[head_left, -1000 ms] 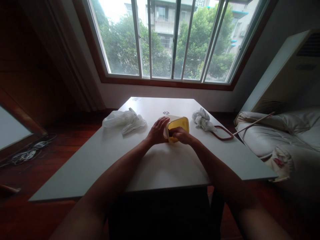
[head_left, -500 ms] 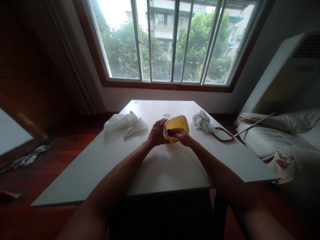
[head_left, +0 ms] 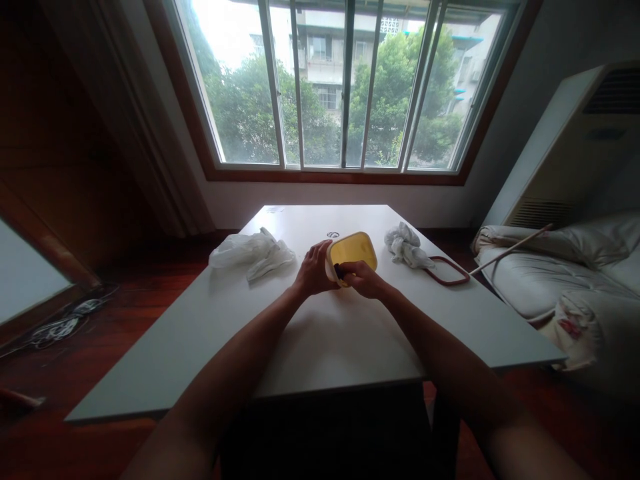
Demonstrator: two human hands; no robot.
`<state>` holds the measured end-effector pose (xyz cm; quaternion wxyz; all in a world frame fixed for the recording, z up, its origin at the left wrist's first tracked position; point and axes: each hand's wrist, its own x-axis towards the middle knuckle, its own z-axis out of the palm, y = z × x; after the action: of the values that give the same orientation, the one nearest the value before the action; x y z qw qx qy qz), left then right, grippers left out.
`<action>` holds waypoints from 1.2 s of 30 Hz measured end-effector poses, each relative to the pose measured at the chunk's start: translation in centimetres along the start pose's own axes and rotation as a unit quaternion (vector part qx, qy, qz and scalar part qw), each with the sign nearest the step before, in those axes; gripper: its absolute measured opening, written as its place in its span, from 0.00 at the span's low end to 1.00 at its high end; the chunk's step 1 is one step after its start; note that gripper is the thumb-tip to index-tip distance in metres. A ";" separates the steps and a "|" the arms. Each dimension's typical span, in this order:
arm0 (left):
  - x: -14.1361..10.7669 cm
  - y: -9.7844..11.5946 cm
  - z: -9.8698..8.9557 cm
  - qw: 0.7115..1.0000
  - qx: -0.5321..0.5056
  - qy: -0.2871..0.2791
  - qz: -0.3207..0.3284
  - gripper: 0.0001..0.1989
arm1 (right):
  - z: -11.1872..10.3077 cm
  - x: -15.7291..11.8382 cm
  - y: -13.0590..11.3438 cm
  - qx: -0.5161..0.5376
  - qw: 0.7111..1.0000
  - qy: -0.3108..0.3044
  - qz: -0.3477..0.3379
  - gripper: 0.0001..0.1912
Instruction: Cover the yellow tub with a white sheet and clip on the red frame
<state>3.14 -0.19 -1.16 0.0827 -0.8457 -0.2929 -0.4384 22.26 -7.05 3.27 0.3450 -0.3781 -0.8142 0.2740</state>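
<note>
A yellow plastic container (head_left: 356, 248) with rounded corners is tilted above the white table (head_left: 345, 340), its open side facing me. My left hand (head_left: 316, 270) is closed around the container's left side. My right hand (head_left: 364, 279) reaches into the opening, fingers closed on a small dark object (head_left: 339, 271) near the container's lower left wall. What this object is I cannot make out, as the fingers cover most of it.
To the left lies a crumpled clear plastic bag (head_left: 253, 255). On the right are a bunched white plastic bag (head_left: 406, 245) and a reddish-brown loop (head_left: 449, 271) with a long pale handle resting towards the white sofa (head_left: 540, 273). A small dark ring-shaped thing (head_left: 333, 235) lies behind the container.
My right hand has shifted slightly down and left within the container, with the dark object still in its fingers. The left hand keeps its hold. The camera view has tilted a little.
</note>
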 end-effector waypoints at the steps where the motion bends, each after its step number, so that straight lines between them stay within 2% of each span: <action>1: 0.0 0.1 0.1 1.000 0.002 -0.001 0.005 0.58 | 0.1 0.0 0.1 0.013 1.000 0.003 0.000 0.11; 4: -0.1 0.6 0.2 1.000 0.011 -0.007 0.024 0.58 | 0.1 0.3 0.3 0.064 0.998 0.020 0.003 0.13; 8: 0.0 1.7 0.2 0.999 0.016 -0.019 0.033 0.56 | 0.2 0.7 0.4 0.187 0.981 0.042 0.008 0.16; 12: 0.0 2.2 0.3 0.999 0.016 -0.026 0.032 0.56 | 0.6 1.0 0.6 0.299 0.950 0.076 0.038 0.17; 17: 0.2 2.0 0.4 0.999 0.017 -0.018 0.029 0.56 | 1.6 1.3 0.9 0.432 0.894 0.103 0.060 0.21; 19: 0.2 2.0 0.4 0.999 0.019 -0.018 0.028 0.56 | 1.9 1.4 0.8 0.458 0.880 0.114 0.060 0.24; 24: 0.2 2.0 0.5 0.999 0.020 -0.020 0.030 0.57 | 1.6 1.8 1.0 0.461 0.867 0.171 0.086 0.25; 29: 0.0 2.3 0.7 0.999 0.023 -0.023 0.035 0.57 | 0.5 2.1 2.0 0.509 0.822 0.233 0.102 0.21; 32: 0.0 2.4 0.8 0.999 0.028 -0.016 0.042 0.56 | 0.5 2.0 2.1 0.525 0.815 0.225 0.100 0.21; 36: 0.0 2.4 0.6 0.999 0.034 -0.015 0.033 0.56 | 1.3 1.7 1.8 0.526 0.834 0.142 0.086 0.23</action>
<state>4.94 -1.89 -1.22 0.1218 -0.8578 -0.2809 -0.4128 21.20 -4.89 1.81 0.5793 -0.2425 -0.4531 0.6327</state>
